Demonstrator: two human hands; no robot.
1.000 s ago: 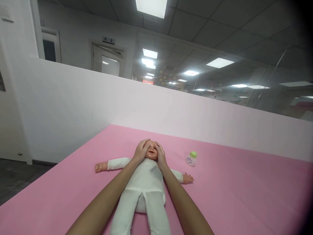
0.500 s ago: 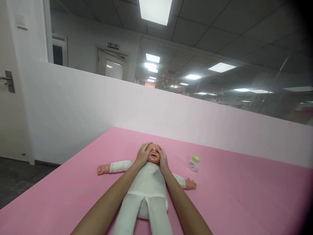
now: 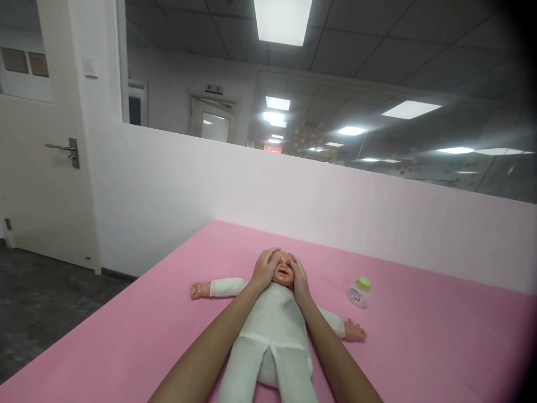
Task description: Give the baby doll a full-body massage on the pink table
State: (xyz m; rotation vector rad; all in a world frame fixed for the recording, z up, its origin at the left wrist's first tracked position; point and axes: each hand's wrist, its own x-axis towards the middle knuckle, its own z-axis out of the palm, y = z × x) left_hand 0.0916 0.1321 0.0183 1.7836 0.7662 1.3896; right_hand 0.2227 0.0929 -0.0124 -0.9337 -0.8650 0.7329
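Scene: a baby doll [image 3: 272, 319] in a white suit lies on its back on a pink mat [image 3: 419, 347], arms spread wide, head pointing away from the wearer.
Left hand [image 3: 265, 268]: laid flat against the left side of the doll's head [image 3: 283, 267], fingers spread over the temple and brow; it cups the head and does not grip it.
Right hand [image 3: 298, 275]: laid the same way against the other cheek, fingers loosely open and touching the face.
Forearms: both reach out over the doll's chest, one along each side of the body.
Doll's face: shows between the two hands, mouth open.
Bottle [image 3: 359, 291]: a small white bottle with a green cap stands on the mat to the right of the doll's head, apart from both hands and near the doll's outstretched hand [image 3: 356, 332].
Surroundings: a low white partition [image 3: 335, 207] runs behind the mat; a white door with a metal handle [image 3: 62, 150] is at the far left.
Step in hand: judging by the symmetrical placing, the palms are stroking or holding the doll's face.
Next move calls for: light, even pressure from both palms, so the head stays centred and does not roll to one side.
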